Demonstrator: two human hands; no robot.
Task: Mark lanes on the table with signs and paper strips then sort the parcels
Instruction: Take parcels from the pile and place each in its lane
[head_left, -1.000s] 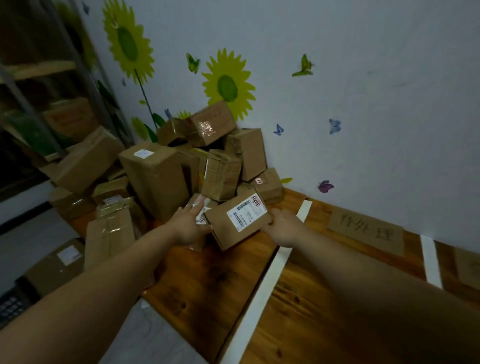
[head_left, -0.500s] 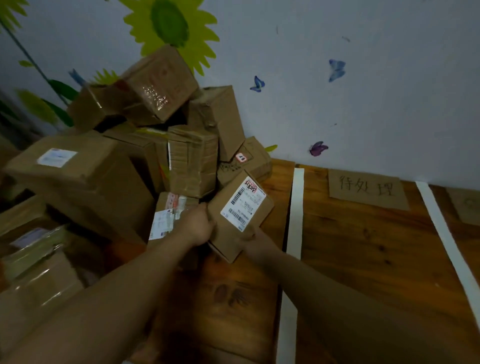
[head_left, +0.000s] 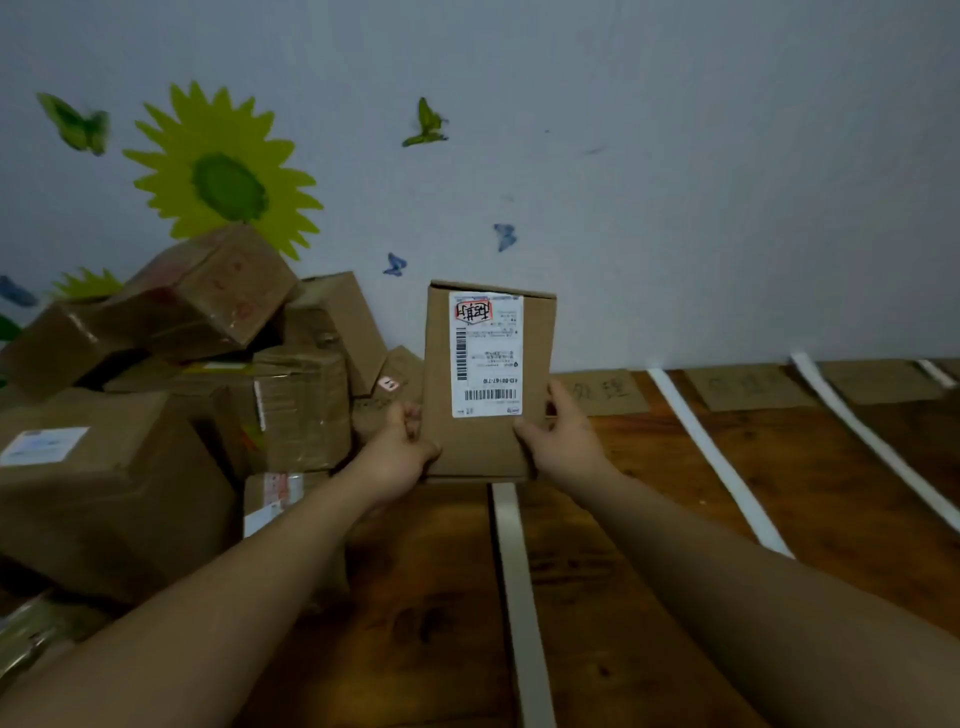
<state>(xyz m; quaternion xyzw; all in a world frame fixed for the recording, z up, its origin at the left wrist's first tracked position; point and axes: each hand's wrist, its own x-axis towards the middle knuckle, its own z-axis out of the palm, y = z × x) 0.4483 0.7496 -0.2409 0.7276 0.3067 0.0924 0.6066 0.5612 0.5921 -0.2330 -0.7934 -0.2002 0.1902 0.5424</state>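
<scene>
Your lanes look laid: four white paper strips (head_left: 514, 571) cross the bench (head_left: 675, 571), with three cardboard signs (head_left: 605, 389) along its far edge. Sorting seems barely begun, as no lane in view holds anything. Your left hand (head_left: 400, 447) and right hand (head_left: 561, 436) grip one parcel (head_left: 488, 374) upright above the first strip. At least eight more sit in the pile (head_left: 208, 389) at the left end.

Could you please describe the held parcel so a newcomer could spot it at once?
Start at the wooden table, right of the heaped boxes. The left hand and right hand hold one parcel upright, clear of the pile, its white barcode label facing the camera.
</scene>
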